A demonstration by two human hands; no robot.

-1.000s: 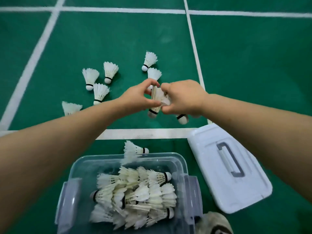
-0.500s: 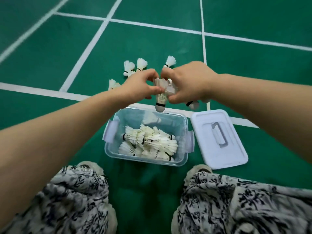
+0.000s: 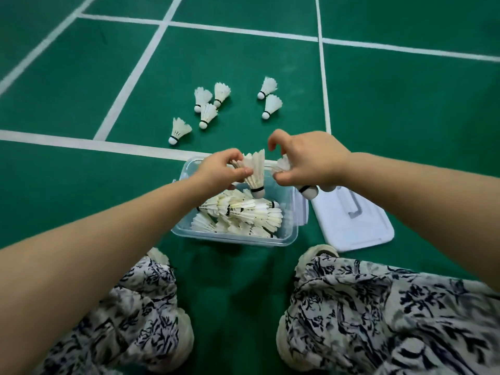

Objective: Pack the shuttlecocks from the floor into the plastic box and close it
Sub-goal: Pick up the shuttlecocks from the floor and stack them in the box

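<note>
Vs half a second ago: hands have split apart over the box. Left hand pinches one shuttlecock, cork down, above the packed pile. Right hand grips others, corks poking out below. Six loose shuttlecocks remain on the floor; lid lies right of the box.

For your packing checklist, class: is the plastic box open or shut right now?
Open. The plastic box has no lid on it; its white lid lies flat on the floor beside it, and the packed shuttlecocks show from above.
</note>
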